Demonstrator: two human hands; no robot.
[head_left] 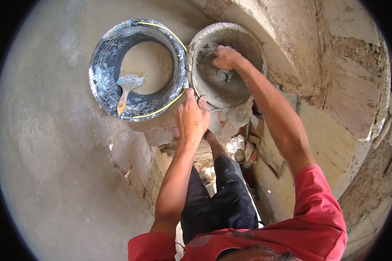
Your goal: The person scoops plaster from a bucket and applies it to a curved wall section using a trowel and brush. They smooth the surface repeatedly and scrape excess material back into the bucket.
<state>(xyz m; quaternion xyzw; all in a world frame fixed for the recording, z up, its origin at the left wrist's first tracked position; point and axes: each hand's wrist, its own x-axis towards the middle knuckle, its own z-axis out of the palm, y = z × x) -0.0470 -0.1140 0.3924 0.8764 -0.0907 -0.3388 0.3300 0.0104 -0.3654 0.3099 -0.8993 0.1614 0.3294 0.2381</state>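
Note:
A cement-caked bucket (pixel 259 45) stands in front of me with wet grey mortar (pixel 213 74) inside. My right hand (pixel 226 58) reaches down into it, fingers curled in a fist. What the fist holds is smeared with mortar and mostly hidden. At the bucket's near left rim, my left hand (pixel 192 114) grips the edge with fingers and thumb. Touching this bucket on the left is a wider black bucket (pixel 104 56), splashed with pale paint or cement. Greyish water (pixel 154 65) fills its bottom, and a paintbrush (pixel 127 87) leans inside, its orange-tipped handle toward me.
A smooth grey cement surface (pixel 52 130) spreads along the left. Rough plastered masonry (pixel 287 48) rises at the right, next to the bucket. Below, my legs (pixel 222 200) stand over a lower level with rubble and plastic bags (pixel 244 150). A yellow handle (pixel 159 112) crosses the black bucket's rim.

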